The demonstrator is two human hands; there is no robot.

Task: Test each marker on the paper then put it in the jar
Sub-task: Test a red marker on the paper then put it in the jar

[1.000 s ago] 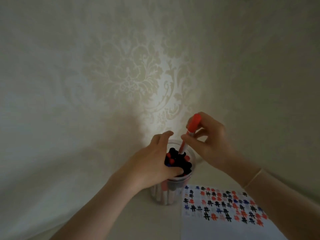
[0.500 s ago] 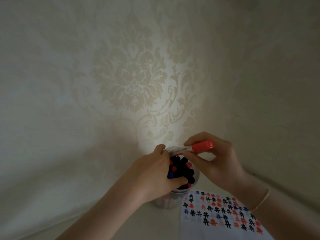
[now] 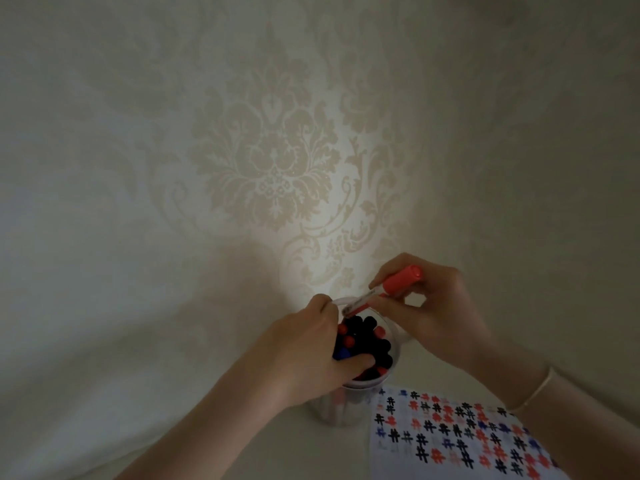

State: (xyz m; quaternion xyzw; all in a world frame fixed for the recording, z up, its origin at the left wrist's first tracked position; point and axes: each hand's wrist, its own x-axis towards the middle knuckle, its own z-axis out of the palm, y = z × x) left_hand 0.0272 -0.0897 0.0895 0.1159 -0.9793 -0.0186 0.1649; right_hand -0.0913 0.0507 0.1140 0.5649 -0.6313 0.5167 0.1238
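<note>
Right hand (image 3: 440, 317) pinches a red-capped marker (image 3: 384, 289) (tilted) over the jar (image 3: 391, 362); left hand (image 3: 304, 351) grips its rim; paper (image 3: 460, 441) at five o'clock

Wallpaper (image 3: 270, 168): pale cream with a raised damask floral medallion, lit by a bright patch above and beyond the fingers, dim toward the edges. Tabletop (image 3: 242, 438): plain off-white surface below the fingers. Bracelet (image 3: 535, 393): thin, pale band, behind the fingers on the right-side wrist.
</note>
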